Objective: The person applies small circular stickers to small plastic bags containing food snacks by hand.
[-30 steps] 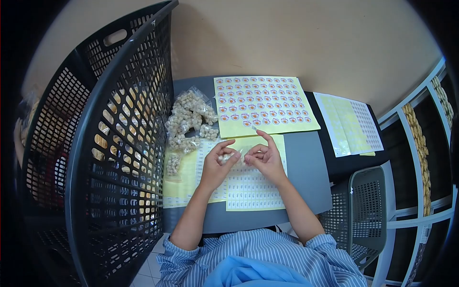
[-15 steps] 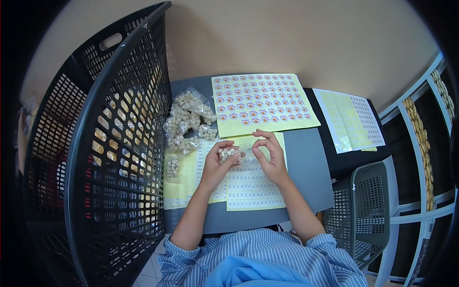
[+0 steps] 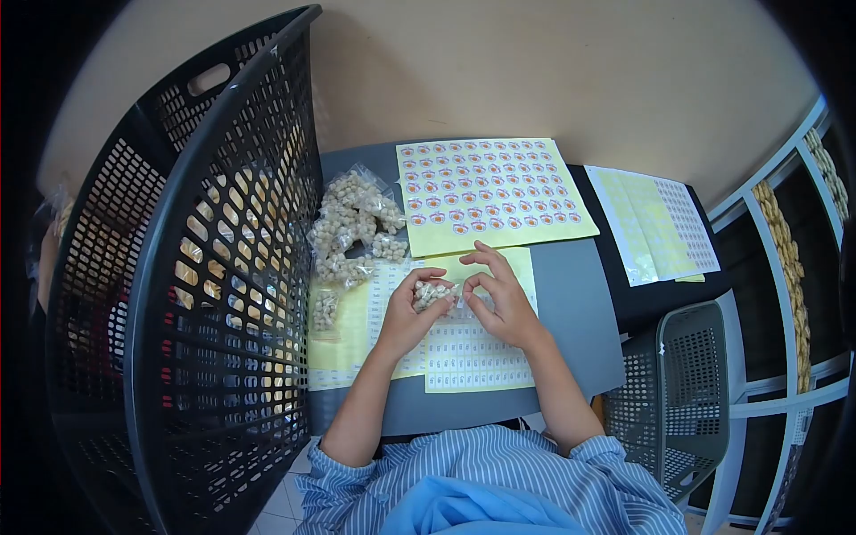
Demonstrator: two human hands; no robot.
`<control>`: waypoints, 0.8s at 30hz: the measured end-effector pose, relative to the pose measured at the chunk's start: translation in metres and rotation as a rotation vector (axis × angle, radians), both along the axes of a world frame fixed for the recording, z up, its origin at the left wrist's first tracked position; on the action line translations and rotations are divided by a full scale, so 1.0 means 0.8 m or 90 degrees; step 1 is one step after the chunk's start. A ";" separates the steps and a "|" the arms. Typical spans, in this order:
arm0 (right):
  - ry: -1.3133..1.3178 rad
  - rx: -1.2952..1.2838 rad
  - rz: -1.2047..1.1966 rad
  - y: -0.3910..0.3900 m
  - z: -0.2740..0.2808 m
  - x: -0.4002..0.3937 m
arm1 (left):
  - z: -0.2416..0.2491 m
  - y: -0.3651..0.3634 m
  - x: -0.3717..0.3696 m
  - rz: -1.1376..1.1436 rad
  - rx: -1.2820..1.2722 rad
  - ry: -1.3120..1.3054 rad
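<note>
A small clear plastic bag (image 3: 432, 294) filled with pale, round, nut-like pieces is in my left hand (image 3: 413, 311), its fingers curled round the filled part. My right hand (image 3: 505, 303) has its thumb and index finger bent together at the bag's clear end, while the other fingers stay raised. Beneath both hands lies a sheet of small printed labels (image 3: 477, 357) on yellow backing. To the left are a pile of similar filled bags (image 3: 352, 223) and one separate bag (image 3: 325, 309) resting on another yellow-backed label sheet (image 3: 343, 357).
A tall dark perforated basket (image 3: 223, 267) walls off the table's left side. Behind my hands lies a sheet of round orange stickers (image 3: 490, 187). Another sticker sheet (image 3: 651, 223) is on a black surface at right. A second basket (image 3: 691, 392) stands below, beside a metal rack (image 3: 785, 410).
The thumb and index finger of my right hand have come closer together at the bag's clear end. The bag and my left hand have shifted slightly down and right.
</note>
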State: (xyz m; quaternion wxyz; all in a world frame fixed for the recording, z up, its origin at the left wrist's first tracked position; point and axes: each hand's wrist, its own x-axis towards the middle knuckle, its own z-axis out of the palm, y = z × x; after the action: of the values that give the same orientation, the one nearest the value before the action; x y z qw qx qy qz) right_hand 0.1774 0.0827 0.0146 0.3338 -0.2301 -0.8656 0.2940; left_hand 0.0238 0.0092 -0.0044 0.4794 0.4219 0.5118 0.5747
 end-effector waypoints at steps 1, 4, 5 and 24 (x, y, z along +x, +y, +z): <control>-0.006 0.004 0.000 0.000 0.000 0.000 | 0.000 0.000 0.000 0.001 0.001 0.008; -0.012 0.010 -0.001 0.001 -0.001 0.000 | 0.001 0.000 0.001 -0.003 0.003 0.010; -0.012 0.011 -0.002 0.001 -0.001 0.000 | 0.001 0.000 0.001 -0.007 0.003 0.003; 0.069 -0.108 -0.022 -0.001 -0.016 -0.006 | -0.001 0.000 0.003 0.006 -0.015 -0.142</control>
State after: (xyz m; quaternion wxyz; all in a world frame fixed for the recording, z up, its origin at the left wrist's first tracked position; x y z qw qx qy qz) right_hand 0.1727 0.0823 0.0022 0.3646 -0.2558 -0.8142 0.3724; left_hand 0.0258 0.0096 -0.0055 0.5357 0.3471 0.4641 0.6142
